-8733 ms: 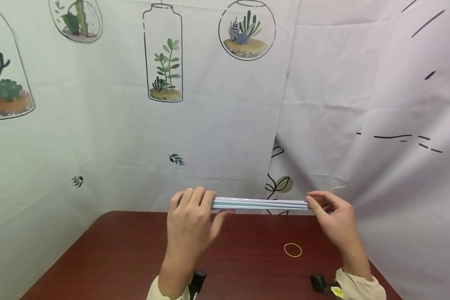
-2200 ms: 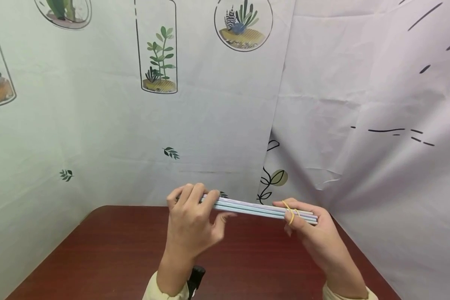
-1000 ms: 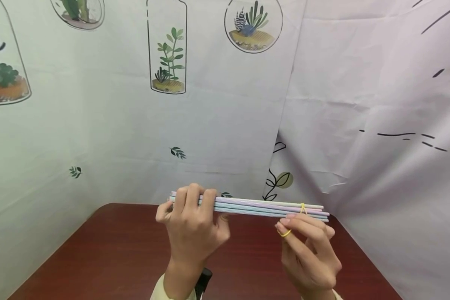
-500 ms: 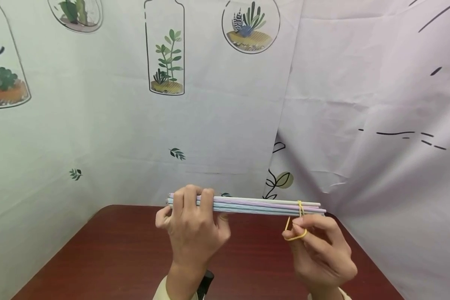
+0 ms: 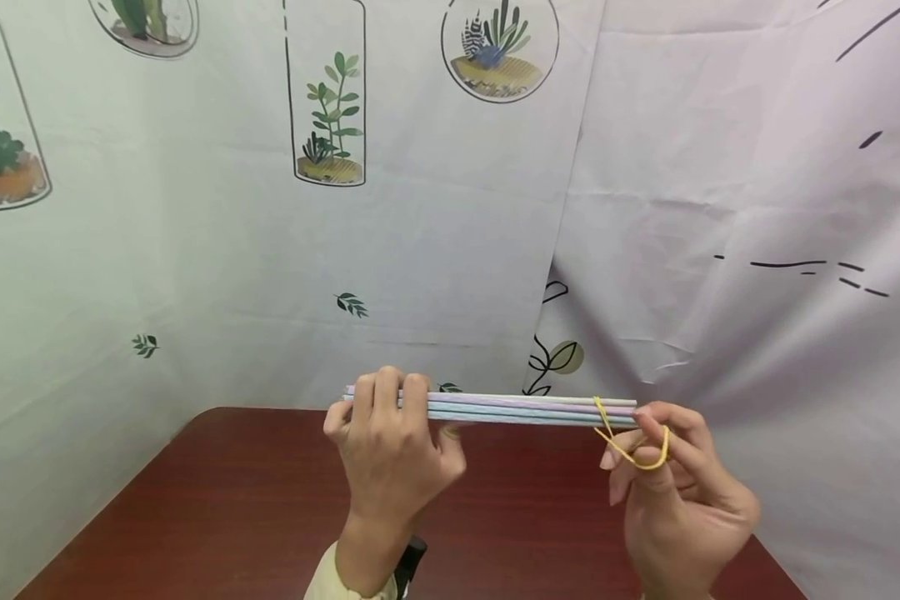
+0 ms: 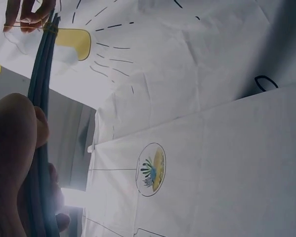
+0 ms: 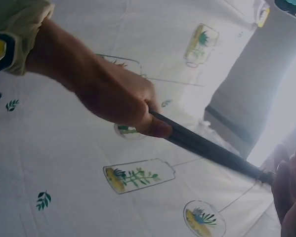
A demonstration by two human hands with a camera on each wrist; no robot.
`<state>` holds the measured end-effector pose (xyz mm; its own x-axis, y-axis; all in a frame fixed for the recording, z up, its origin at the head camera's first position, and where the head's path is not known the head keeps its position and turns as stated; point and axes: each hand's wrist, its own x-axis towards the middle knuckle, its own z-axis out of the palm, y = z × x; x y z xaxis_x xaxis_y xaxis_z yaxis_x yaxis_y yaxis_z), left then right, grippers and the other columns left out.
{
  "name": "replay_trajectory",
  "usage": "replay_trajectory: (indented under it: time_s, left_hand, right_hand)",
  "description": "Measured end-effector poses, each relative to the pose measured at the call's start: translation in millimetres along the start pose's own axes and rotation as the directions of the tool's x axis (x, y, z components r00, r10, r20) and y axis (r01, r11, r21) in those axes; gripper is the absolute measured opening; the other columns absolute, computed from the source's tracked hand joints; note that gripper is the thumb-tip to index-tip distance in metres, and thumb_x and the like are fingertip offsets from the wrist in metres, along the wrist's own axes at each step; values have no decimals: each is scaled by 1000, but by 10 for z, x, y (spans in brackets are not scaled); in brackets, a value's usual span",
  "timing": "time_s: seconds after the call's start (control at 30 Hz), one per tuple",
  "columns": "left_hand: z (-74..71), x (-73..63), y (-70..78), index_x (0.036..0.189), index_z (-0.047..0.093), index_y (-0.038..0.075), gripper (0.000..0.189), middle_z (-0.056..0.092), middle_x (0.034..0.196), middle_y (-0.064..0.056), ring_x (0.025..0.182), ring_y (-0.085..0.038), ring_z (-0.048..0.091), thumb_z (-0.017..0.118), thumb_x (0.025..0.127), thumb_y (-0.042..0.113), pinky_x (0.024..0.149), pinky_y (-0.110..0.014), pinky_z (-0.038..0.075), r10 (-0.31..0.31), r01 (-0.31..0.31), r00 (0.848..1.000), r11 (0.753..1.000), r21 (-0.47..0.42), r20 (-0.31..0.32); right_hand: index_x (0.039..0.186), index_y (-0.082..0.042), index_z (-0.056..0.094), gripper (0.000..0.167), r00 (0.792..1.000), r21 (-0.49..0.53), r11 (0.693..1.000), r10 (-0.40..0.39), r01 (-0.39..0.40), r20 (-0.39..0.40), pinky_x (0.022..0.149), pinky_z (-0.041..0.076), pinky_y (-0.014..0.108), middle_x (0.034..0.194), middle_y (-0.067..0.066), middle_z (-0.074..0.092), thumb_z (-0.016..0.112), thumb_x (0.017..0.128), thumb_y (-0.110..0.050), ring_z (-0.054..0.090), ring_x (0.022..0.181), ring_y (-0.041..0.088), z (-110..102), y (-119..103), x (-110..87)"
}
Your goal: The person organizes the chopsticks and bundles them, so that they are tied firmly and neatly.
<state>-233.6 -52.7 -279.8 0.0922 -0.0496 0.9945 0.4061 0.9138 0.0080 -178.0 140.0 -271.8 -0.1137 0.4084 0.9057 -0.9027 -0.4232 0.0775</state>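
Observation:
My left hand [image 5: 390, 450] grips a bundle of slim pastel sticks [image 5: 510, 408], lilac, blue and whitish, with fingers over the top. The bundle lies nearly level above the table. Around its right end loops a yellow rubber band [image 5: 606, 423], whose free loop is stretched out to the right. My right hand [image 5: 682, 492] has that loop hooked over its thumb and a finger, with the fingertips right by the stick ends. In the left wrist view the sticks [image 6: 41, 84] look dark, and the band [image 6: 26, 27] runs taut from them to the right fingers.
A dark red-brown table [image 5: 270, 508] lies below the hands. White cloth [image 5: 450, 250] printed with plants in jars hangs behind it and along both sides. A black wrist device [image 5: 411, 560] shows at the left sleeve.
The rubber band lay on the table at first; later it went around the sticks' right end. In the last second my right hand moved right, drawing its free loop out past the stick ends.

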Motion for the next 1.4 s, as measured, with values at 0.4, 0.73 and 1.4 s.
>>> replay_trajectory:
  time_s: [0.4,0.73,1.4]
  left_hand:
    - [61,8,-30,67,50,10,16,48,67,-4,61,-26,46,47,52,15,72,-48,24,99,-101,989,995,-11,-110]
    - [107,-46,-71,68,49,9,19,48,68,-5,62,-27,47,46,50,15,73,-48,25,81,-81,994,997,7,-76]
    - [137,-127,-78,73,51,6,31,49,72,-7,65,-29,50,59,72,36,70,-43,42,123,-122,986,992,-8,109]
  right_hand:
    - [103,22,66,26,851,12,870,485,-492,-200,35,18,24,104,21,66,40,98,15,55,53,21,-302,-144,75]
    - [114,11,68,32,732,82,758,647,-647,-213,37,13,20,103,13,63,38,104,2,58,59,17,-426,-119,166]
    - [101,-2,63,22,675,-451,580,735,-678,-70,47,51,30,105,8,66,42,103,2,65,91,16,-546,-49,230]
